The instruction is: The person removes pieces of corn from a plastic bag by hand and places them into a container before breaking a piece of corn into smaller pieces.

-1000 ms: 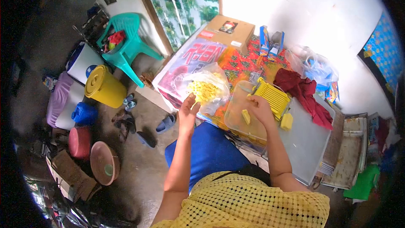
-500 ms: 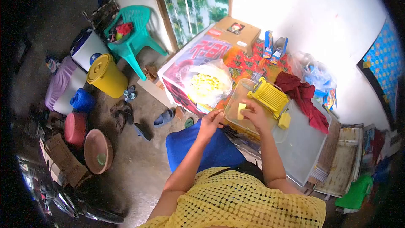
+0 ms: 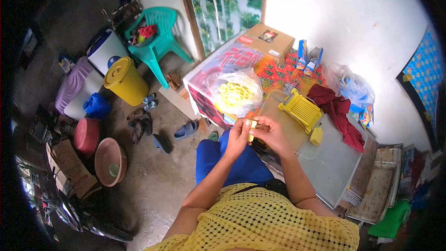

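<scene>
My left hand (image 3: 238, 135) and my right hand (image 3: 269, 135) meet above my lap, both closed on a small pale yellow piece (image 3: 252, 130) between them. Just beyond and right of them is a clear plastic container (image 3: 272, 107). A yellow ridged slicer (image 3: 301, 111) rests at its right side, and a yellow block (image 3: 316, 136) lies close to the slicer's lower end. Behind my hands, a clear plastic bag (image 3: 253, 82) holds many small yellow pieces (image 3: 233, 95).
On the table are a cardboard box (image 3: 269, 41), blue boxes (image 3: 309, 58), a dark red cloth (image 3: 335, 114) and a grey lid or tray (image 3: 332, 172). A green chair (image 3: 160, 32), yellow bucket (image 3: 126, 81), basins and sandals stand to the left.
My right hand has moved left from over the container to meet my left hand, bringing the yellow piece along. The camera view has shifted slightly.
</scene>
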Demonstrator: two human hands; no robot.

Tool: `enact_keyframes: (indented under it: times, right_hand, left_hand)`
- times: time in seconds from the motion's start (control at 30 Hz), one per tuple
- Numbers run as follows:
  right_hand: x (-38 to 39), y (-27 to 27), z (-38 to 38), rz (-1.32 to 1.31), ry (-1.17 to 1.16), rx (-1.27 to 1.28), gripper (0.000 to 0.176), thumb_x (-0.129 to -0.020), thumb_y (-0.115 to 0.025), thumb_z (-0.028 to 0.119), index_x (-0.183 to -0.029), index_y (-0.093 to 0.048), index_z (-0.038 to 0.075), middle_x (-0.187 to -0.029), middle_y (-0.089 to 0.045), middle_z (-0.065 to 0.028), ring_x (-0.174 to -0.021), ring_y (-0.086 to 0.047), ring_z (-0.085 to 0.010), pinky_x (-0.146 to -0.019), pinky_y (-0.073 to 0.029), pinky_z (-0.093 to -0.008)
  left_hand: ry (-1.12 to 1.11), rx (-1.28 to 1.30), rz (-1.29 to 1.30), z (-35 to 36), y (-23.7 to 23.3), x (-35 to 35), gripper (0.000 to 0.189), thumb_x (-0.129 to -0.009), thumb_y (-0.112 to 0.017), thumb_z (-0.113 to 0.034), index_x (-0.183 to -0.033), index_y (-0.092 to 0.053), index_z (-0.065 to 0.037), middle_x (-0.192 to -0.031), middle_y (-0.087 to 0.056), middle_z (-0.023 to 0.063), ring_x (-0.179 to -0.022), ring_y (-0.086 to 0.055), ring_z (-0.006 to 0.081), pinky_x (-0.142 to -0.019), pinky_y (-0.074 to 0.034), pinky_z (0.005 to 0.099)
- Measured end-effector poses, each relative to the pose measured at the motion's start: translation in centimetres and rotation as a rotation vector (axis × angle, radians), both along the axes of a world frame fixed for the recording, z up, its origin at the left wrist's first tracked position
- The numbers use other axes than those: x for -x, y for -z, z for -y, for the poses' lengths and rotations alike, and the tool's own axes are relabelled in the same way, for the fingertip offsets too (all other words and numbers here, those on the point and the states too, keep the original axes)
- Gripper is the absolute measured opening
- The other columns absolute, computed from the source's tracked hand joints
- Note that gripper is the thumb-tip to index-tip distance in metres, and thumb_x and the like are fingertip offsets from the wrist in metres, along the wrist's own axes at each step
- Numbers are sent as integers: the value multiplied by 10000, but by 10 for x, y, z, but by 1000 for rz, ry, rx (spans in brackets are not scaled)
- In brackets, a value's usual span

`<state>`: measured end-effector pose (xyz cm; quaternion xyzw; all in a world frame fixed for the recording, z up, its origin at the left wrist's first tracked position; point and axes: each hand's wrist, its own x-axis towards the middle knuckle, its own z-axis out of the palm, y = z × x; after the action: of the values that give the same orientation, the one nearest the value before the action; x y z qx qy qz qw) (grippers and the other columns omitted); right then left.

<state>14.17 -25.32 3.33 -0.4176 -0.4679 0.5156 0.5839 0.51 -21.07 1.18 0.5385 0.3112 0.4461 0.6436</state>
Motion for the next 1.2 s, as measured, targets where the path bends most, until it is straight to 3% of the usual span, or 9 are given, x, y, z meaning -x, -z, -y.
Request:
enact_keyframes:
  times: [0.17,0.53,0.63,0.73,0.87,0.97,1.07,1.17,1.2]
  right_hand:
    - [3,-4,1,-112,-35,18,324,-831,-646,-6,-1140,-552,-9,-1026,-619,-73,-884,-599,-118,-775,-497,-262]
    - [8,-15,0,-183,-32,94,339,-826,-657,19,-1148,-558,-10,-987,-626,-79,-860,-607,-123,-738,-524,-276]
    - [11,-6,-5,-147,5,77,320,-834,-630,-4,-1134,-534,-54,-976,-623,-112,-815,-631,-177,-683,-556,-320]
    - [15,-5,-8,-194,8,103,334,-832,-635,-3,-1146,-532,-53,-967,-625,-102,-823,-629,-161,-718,-549,-308]
    - [15,10,-12,-54,67,31,357,-833,-637,6,-1171,-530,-27,-979,-626,-90,-872,-616,-138,-765,-527,-287]
    - [19,3,-8,88,136,-40,347,-833,-628,4,-1170,-544,-2,-1000,-629,-84,-916,-605,-133,-796,-507,-291]
    - [27,-15,-3,184,216,-113,317,-828,-617,-8,-1141,-570,13,-1032,-628,-84,-955,-599,-145,-834,-489,-304]
    - [22,-13,-4,445,231,-252,290,-821,-606,-26,-1108,-589,14,-1082,-614,-82,-1003,-594,-174,-877,-471,-314]
    - [21,-11,-6,479,206,-290,283,-820,-601,-32,-1099,-593,13,-1103,-605,-80,-1022,-590,-184,-890,-466,-316]
  left_hand:
    - [-11,-58,-13,0,0,3,356,-974,-446,-385,-928,-542,-46,-644,-518,-13,-494,-453,33,-412,-389,186]
    - [18,-33,16,-4,6,7,373,-986,-399,-399,-982,-568,-67,-683,-562,6,-525,-504,53,-415,-432,208]
    - [36,-20,12,-8,12,10,396,-989,-377,-411,-1014,-564,-63,-707,-573,18,-543,-522,71,-426,-448,220]
    - [55,64,54,-12,13,15,447,-990,-337,-438,-1077,-542,-51,-769,-590,42,-585,-548,102,-449,-471,241]
    - [156,145,53,-20,18,23,525,-988,-278,-479,-1161,-499,-36,-859,-606,79,-662,-585,148,-488,-507,282]
    - [116,375,90,-14,-10,19,573,-973,-287,-525,-1101,-530,-22,-774,-584,51,-645,-585,129,-520,-516,256]
    - [256,557,217,-21,-5,24,575,-972,-287,-526,-1160,-500,-26,-892,-610,72,-756,-623,158,-627,-552,288]
    - [492,645,420,-26,-1,33,477,-978,-375,-441,-1203,-480,-34,-985,-615,91,-829,-641,190,-705,-562,319]
    - [424,622,420,-26,-3,33,437,-972,-410,-392,-1215,-469,-34,-1005,-614,97,-848,-641,198,-713,-564,325]
